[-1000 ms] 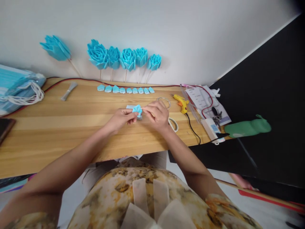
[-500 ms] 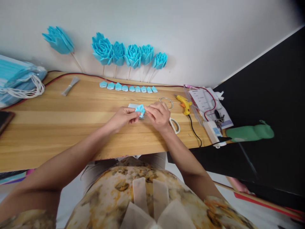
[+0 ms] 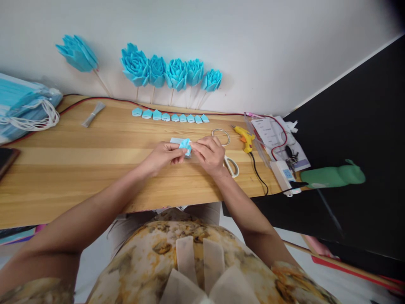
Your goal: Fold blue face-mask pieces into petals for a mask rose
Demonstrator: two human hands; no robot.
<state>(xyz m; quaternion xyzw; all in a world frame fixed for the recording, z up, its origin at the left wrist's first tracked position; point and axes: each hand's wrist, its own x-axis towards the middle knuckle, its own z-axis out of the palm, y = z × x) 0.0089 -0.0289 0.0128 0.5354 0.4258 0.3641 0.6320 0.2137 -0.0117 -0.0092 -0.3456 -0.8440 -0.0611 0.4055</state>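
Between the thumb and fingers of my left hand point(image 3: 167, 154) is a small folded blue petal point(image 3: 184, 145), held just above the table. My right hand point(image 3: 209, 153) pinches the petal's right edge with thumb and forefinger. Partly hidden behind the petal lies a pale flat strip point(image 3: 175, 140). White-handled scissors point(image 3: 232, 167) stick out from under my right hand, their blades covered. A roll of tape point(image 3: 222, 136) rests just beyond that hand. Farther back, several folded blue petals point(image 3: 175, 118) lie in a row.
Several blue flowers on sticks point(image 3: 176, 74) lean on the wall. A yellow glue gun point(image 3: 244, 138), papers point(image 3: 268, 134), a power strip point(image 3: 284, 176) and a green bottle point(image 3: 332, 176) are at the right. Bagged blue masks point(image 3: 22, 99) and a bundle of ties point(image 3: 93, 114) lie left.
The folded petal has shifted very slightly in my fingers, its upper part looking more creased. My right fingertips have moved slightly left along its edge. Everything else stays put.
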